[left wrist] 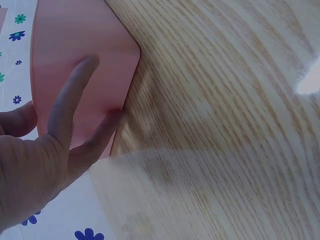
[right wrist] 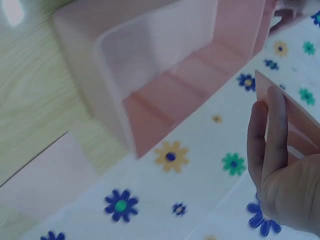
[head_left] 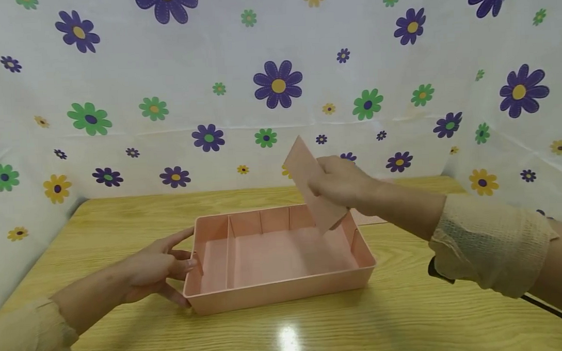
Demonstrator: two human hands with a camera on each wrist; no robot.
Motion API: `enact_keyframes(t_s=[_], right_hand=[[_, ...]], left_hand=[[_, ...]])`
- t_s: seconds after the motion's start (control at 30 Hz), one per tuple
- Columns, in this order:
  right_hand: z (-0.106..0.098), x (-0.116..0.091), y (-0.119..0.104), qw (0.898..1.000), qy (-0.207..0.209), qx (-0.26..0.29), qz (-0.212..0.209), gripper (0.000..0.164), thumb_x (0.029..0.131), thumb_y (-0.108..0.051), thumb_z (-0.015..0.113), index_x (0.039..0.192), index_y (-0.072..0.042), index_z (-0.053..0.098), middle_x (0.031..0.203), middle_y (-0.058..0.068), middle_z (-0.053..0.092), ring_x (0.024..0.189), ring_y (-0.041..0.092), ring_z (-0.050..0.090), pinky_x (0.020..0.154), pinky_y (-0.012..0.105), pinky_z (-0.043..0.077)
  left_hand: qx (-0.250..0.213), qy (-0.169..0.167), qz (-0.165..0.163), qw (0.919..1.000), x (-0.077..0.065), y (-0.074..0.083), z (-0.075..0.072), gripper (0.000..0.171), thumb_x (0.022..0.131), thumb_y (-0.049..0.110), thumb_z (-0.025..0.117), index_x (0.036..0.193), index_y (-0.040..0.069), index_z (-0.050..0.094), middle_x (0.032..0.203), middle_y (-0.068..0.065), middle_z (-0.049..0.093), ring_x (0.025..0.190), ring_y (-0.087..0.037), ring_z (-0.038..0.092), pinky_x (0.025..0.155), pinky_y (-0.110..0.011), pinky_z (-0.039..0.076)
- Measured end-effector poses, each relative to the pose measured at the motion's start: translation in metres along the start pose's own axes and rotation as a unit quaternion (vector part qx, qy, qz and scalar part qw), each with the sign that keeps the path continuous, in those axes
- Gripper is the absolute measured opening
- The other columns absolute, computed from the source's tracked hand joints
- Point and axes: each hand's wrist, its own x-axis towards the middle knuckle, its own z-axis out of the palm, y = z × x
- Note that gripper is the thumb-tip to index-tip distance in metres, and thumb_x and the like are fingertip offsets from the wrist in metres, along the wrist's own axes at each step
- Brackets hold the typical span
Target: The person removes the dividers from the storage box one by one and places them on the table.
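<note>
1. Note the pink box (head_left: 285, 294), resting on the wooden table (head_left: 406, 315) with its opening upward; probably set that way to leave the inside in plain sight.
2. Note also the fixed divider (head_left: 228, 252) inside, near the box's left end, marking off a narrow compartment from a wide one.
3. Find the left hand (head_left: 151, 262) at that left end, fingers spread and fairly straight against the wall; likely placed there to steady the box. Cannot tell for certain about any hooking of the fingertip at the rim.
4. Find the pink panel (head_left: 304, 169) in the right hand (head_left: 341, 183), pinched between thumb and fingers by its right-hand edge, tilted over the box's right rear part; presumably gripped there to leave the lower end uncovered.
5. From the head view alone, hard to judge any contact between panel and box; in the right-wrist view, seen apart.
6. See the second pink sheet (right wrist: 50, 180) more fully in the right-wrist view, lying beside the box; mostly hidden behind the right arm from above.
7. Look to the left-wrist view for fingers on the outer end wall, largely out of sight from the head.
</note>
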Motion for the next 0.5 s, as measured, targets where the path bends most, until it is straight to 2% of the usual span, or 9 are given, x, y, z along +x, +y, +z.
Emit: enact_keyframes(t_s=[0.13,0.27,0.4,0.5], right_hand=[[-0.028,0.000,0.021,0.998,0.045,-0.042,-0.005,0.029,0.089,-0.020,0.036,0.111,-0.004,0.049,0.092,0.020,0.057,0.066,0.028,0.062,0.051,0.040,0.056],[-0.052,-0.002,0.042,0.988,0.095,-0.123,-0.023,0.028,0.089,-0.022,0.032,0.095,-0.004,0.052,0.081,0.016,0.059,0.059,0.023,0.061,0.050,0.034,0.055],[-0.067,-0.002,0.065,0.958,0.133,-0.242,-0.080,0.024,0.089,-0.019,0.034,0.072,-0.007,0.044,0.063,0.007,0.049,0.052,0.018,0.050,0.047,0.028,0.043],[-0.074,-0.003,0.083,0.931,0.136,-0.313,-0.129,0.026,0.091,-0.016,0.037,0.067,-0.010,0.044,0.057,0.003,0.042,0.051,0.017,0.043,0.045,0.028,0.035]], left_hand=[[0.005,-0.005,0.003,1.0000,0.000,0.000,0.000,0.082,0.089,0.006,0.052,0.149,0.028,0.001,0.140,-0.029,0.024,0.100,-0.035,0.056,0.067,-0.057,0.054],[0.006,-0.008,0.003,0.9999,0.000,0.000,0.000,0.083,0.088,0.005,0.053,0.149,0.028,0.001,0.140,-0.029,0.025,0.100,-0.035,0.056,0.066,-0.056,0.054],[0.005,-0.011,0.004,0.9999,0.000,0.000,-0.001,0.083,0.088,0.004,0.052,0.149,0.029,0.001,0.140,-0.029,0.024,0.100,-0.035,0.057,0.066,-0.056,0.054],[0.008,-0.012,0.004,0.9999,0.001,0.001,-0.001,0.083,0.088,0.004,0.052,0.149,0.028,0.001,0.140,-0.029,0.024,0.100,-0.034,0.057,0.066,-0.056,0.054]])
